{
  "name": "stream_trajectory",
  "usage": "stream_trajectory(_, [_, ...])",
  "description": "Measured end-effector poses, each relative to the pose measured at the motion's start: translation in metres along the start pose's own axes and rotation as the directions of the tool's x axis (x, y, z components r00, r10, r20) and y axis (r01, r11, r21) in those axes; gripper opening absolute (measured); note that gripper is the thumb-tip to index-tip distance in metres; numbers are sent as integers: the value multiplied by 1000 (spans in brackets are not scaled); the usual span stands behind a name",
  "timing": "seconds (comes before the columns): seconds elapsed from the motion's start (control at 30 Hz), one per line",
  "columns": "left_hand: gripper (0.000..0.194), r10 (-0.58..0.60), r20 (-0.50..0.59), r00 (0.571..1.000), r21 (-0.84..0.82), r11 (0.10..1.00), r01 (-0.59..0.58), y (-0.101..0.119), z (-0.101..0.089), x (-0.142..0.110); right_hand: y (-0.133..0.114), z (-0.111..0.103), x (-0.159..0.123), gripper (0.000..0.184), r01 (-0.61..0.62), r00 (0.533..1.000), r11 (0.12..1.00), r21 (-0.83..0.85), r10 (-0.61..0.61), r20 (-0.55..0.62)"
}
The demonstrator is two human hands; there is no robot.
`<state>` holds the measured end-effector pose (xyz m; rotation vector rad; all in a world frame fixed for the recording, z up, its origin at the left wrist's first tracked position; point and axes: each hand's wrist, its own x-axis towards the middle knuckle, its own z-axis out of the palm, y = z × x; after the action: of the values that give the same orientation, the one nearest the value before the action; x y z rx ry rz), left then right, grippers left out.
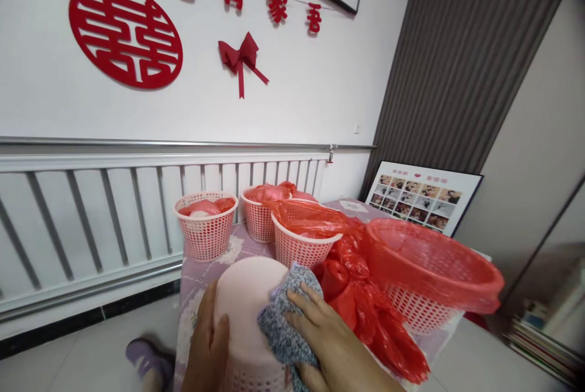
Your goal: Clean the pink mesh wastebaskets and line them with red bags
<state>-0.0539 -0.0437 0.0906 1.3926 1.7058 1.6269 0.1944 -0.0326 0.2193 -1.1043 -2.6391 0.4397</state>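
Observation:
An upturned pale pink basket (244,294) stands bottom-up on the low table right in front of me. My left hand (208,343) lies flat against its left side, fingers stretched upward. My right hand (326,340) presses a grey-blue cloth (287,313) onto the basket's right side, fingers spread over the cloth.
Three pink mesh baskets (206,224) with red plastic bags inside stand behind on the flowered tablecloth (237,249). A wide basket lined with a red bag (425,264) sits at right, loose red bags (365,306) beside my hand. A white radiator (91,209) runs along the wall. A photo frame (423,197) leans at right.

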Motion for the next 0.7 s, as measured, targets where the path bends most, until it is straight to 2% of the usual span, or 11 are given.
stream_trajectory(0.17, [62, -4, -3, 1000, -21, 1000, 3, 6, 1, 0, -26, 7, 15, 52, 178, 978, 983, 51, -182, 104])
stream_trajectory(0.27, [63, -5, -28, 1000, -27, 1000, 4, 11, 1, 0, -27, 5, 29, 58, 188, 979, 979, 74, -193, 65])
stream_trajectory(0.33, [63, -14, -41, 999, -6, 1000, 13, 14, 2, -1, -18, 4, 40, 60, 151, 988, 987, 60, -152, 12])
stream_trajectory(0.43, [64, -20, -37, 999, 6, 1000, 21, 17, 2, -1, 9, 4, 61, 55, 106, 992, 993, 43, -103, -68])
stream_trajectory(0.57, [64, -23, -41, 999, -8, 1000, 23, 18, 3, -3, 46, 6, 90, 47, 116, 968, 987, 115, -87, -234])
stream_trajectory(0.7, [62, -4, -73, 997, 12, 1000, 5, 19, 3, -2, 63, 1, 106, 40, 75, 940, 971, 226, 6, -340])
